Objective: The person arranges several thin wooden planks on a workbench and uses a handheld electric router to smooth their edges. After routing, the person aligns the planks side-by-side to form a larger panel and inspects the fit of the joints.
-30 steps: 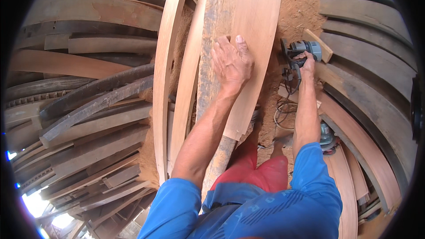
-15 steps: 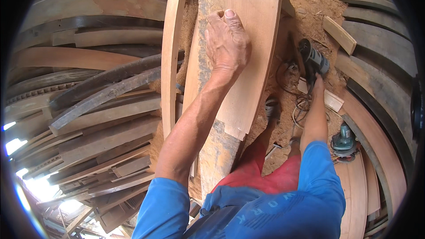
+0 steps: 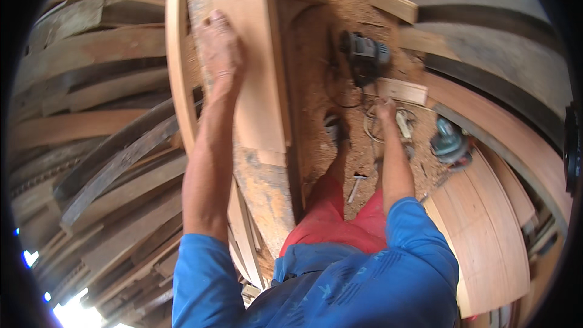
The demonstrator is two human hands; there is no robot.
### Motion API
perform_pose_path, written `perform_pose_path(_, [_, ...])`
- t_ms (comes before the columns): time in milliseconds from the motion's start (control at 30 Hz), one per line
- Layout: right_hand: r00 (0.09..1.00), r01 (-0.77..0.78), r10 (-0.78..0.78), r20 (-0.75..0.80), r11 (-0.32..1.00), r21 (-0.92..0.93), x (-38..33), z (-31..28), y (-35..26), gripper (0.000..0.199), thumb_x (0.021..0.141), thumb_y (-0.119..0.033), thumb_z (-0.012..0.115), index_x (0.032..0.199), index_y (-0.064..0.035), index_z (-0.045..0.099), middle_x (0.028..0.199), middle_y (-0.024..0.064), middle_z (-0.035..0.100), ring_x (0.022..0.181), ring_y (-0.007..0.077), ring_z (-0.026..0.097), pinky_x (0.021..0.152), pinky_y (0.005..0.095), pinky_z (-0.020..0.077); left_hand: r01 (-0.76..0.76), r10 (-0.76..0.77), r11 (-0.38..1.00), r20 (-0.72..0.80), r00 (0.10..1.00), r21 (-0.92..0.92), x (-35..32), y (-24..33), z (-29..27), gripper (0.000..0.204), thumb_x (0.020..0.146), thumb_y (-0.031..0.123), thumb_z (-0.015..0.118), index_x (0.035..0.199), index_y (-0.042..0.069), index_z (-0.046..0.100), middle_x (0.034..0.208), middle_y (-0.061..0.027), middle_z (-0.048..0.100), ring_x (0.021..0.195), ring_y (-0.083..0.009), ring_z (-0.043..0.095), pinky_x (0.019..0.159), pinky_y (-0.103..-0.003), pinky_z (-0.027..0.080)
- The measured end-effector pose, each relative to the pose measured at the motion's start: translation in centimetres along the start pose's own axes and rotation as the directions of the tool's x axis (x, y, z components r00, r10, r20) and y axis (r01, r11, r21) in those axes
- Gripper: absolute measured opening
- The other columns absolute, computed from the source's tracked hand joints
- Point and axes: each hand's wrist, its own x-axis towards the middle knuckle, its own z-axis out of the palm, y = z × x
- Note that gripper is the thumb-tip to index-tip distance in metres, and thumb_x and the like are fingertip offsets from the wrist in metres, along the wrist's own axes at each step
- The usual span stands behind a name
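My left hand (image 3: 221,48) rests on a smooth, pale wooden board (image 3: 249,73), its closed fingers curled at the board's left edge, though blur softens them. The board lies on a rough, stained beam (image 3: 261,185). Down at the right, my right hand (image 3: 384,109) is closed beside looped cord and a pale plastic piece (image 3: 405,123); what it holds, if anything, is too small to make out. Just beyond that hand, a grey and black power tool (image 3: 367,53) sits on the sawdust-covered ground, apart from my fingers. A short wood offcut (image 3: 401,90) lies between them.
A green power tool (image 3: 448,140) stands at the right, above wide curved planks (image 3: 486,231). A small hammer-shaped tool (image 3: 356,187) lies by my feet. Stacked timbers (image 3: 103,115) fill the left side, and thick curved beams (image 3: 498,54) line the right.
My right hand has come off the grey and black power tool and moved back toward the cord. The whole view has swung, shifting the board leftward. My left hand stays on the board.
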Motion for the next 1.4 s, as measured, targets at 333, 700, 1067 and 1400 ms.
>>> perform_pose_path(333, [0.964,-0.263,0.267,-0.009,0.943,-0.204,-2.6,-11.8,10.5,0.028,0.084,-0.027,0.061,0.100,-0.0042,0.067,0.106,0.0250,0.068,0.105,0.0437,0.064,0.092,0.0474,0.0496,-0.071,0.071,0.997,0.002,0.997,-0.024,0.0,-0.5,0.3,0.063,0.104,0.054,0.031,0.136,0.000,0.041,0.119,-0.0327,0.060,0.114,-0.0460,0.058,0.098,-0.050,0.043])
perform_pose_path(700, [0.999,-0.031,0.031,-0.009,0.840,-0.542,5.0,-11.9,7.5,0.079,0.080,-0.029,0.076,0.148,-0.0103,0.039,0.150,0.0194,0.041,0.134,0.0445,0.042,0.110,0.0528,0.0380,-0.236,0.235,0.963,-0.021,0.972,-0.129,-0.4,-1.2,0.2,0.068,0.106,0.054,0.028,0.140,-0.004,0.035,0.126,-0.0271,0.051,0.119,-0.0347,0.049,0.105,-0.041,0.036])
perform_pose_path(1067, [0.928,0.337,-0.264,0.261,0.302,-0.892,13.0,-7.5,6.5,0.043,0.089,-0.011,0.057,0.132,-0.0114,0.058,0.128,0.0132,0.062,0.125,0.0311,0.053,0.100,0.0452,0.0399,-0.187,0.220,0.920,0.060,0.974,-0.344,1.1,-3.1,0.3,0.083,0.100,0.070,0.023,0.152,0.005,0.024,0.130,-0.0232,0.049,0.116,-0.0273,0.051,0.106,-0.041,0.038])
perform_pose_path(1400, [0.762,0.565,-0.472,0.443,0.149,-0.812,2.1,-7.7,11.5,0.021,0.085,-0.022,0.060,0.096,-0.0125,0.075,0.100,0.0106,0.072,0.100,0.0271,0.065,0.085,0.0457,0.0436,-0.389,0.392,0.919,0.063,0.918,-0.062,0.2,-0.9,0.2,0.081,0.101,0.060,0.036,0.149,-0.004,0.022,0.147,-0.0309,0.035,0.136,-0.0415,0.038,0.113,-0.047,0.029])
